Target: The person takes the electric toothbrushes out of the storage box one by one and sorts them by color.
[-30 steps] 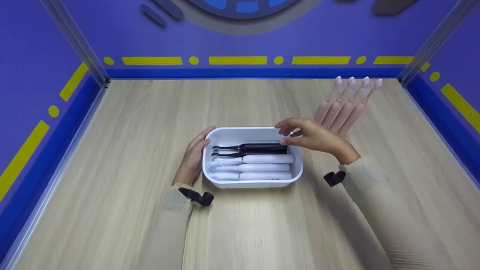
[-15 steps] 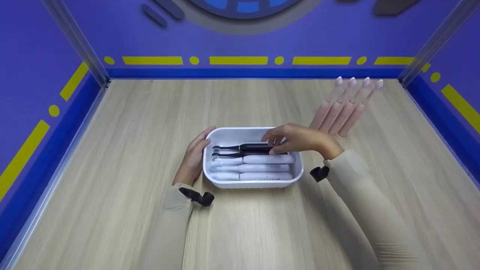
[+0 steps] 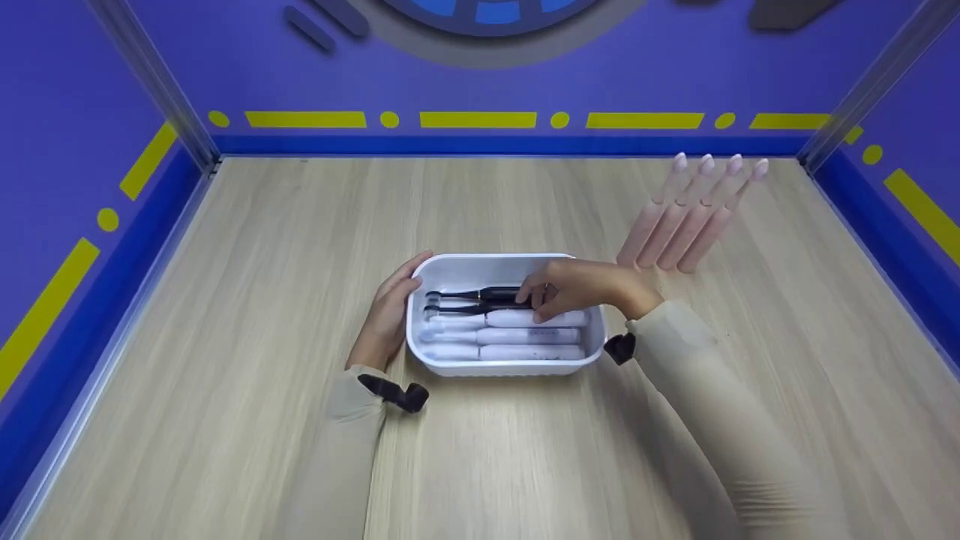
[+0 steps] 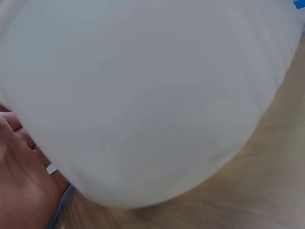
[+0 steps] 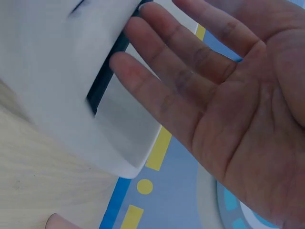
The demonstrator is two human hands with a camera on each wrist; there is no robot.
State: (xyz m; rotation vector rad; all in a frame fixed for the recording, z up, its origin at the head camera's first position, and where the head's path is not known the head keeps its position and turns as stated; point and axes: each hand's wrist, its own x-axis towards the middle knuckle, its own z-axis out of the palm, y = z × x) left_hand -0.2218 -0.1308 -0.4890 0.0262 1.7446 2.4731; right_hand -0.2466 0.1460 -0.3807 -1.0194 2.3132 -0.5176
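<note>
A white plastic storage box (image 3: 495, 364) holds electric toothbrushes lying side by side. Two are black (image 3: 496, 293), at the far side; three white toothbrushes (image 3: 529, 352) lie nearer. My left hand (image 3: 385, 315) grips the box's left end, thumb at the rim and fingers along the outer wall. That wall (image 4: 143, 95) fills most of the left wrist view. My right hand (image 3: 577, 286) reaches into the box from the right, over the black handles. In the right wrist view its long fingers (image 5: 162, 90) are nearly straight, with fingertips at a dark handle (image 5: 100, 86); the thumb is hidden there.
Several pink electric toothbrushes (image 3: 703, 232) stand upright in a row behind and to the right of the box. The wooden tabletop (image 3: 247, 337) is bounded by blue panels (image 3: 480, 94) at the back and both sides.
My right hand has moved left and down from the box's far right corner to the black toothbrush handles inside. The left hand and the box stay in place.
</note>
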